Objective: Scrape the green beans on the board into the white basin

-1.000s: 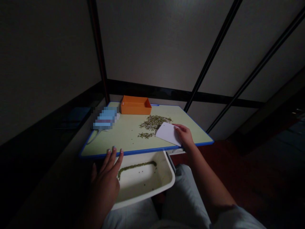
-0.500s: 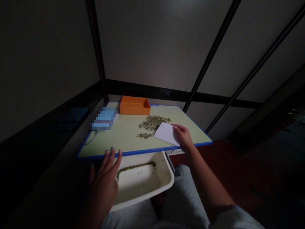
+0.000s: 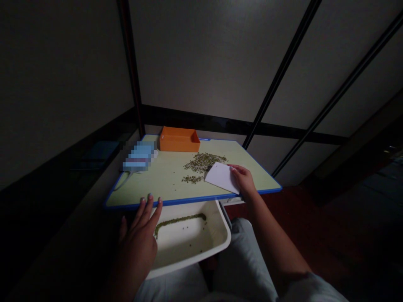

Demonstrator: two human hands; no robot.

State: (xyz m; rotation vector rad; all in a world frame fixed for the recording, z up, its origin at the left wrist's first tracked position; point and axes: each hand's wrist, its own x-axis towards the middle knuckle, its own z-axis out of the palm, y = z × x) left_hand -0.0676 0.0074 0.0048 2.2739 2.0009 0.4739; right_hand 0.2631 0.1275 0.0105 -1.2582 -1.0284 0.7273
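Note:
My right hand (image 3: 244, 179) grips a white card (image 3: 221, 176) by its right side, low over the tabletop. Just beyond the card's left edge lies a spread of small greenish-brown grains (image 3: 204, 161), with a smaller patch nearer the front. Fingers outstretched, my left hand (image 3: 141, 235) rests over the left side of a white bin (image 3: 226, 239), its fingertips at the table's front edge. Along the bin's far inner bottom runs a line of the same grains, and a few loose ones dot its floor. The bin's left part is hidden by my hand.
The pale green table (image 3: 160, 184) has a blue rim. An orange open box (image 3: 179, 144) stands at its back, and a blurred-out light blue item (image 3: 140, 156) with a white cord lies at the left. A panelled wall (image 3: 195, 63) rises behind. My legs (image 3: 244, 260) are under the bin.
The view shifts slightly sideways and back. Both hands, the card and the grains stay practically where they were.

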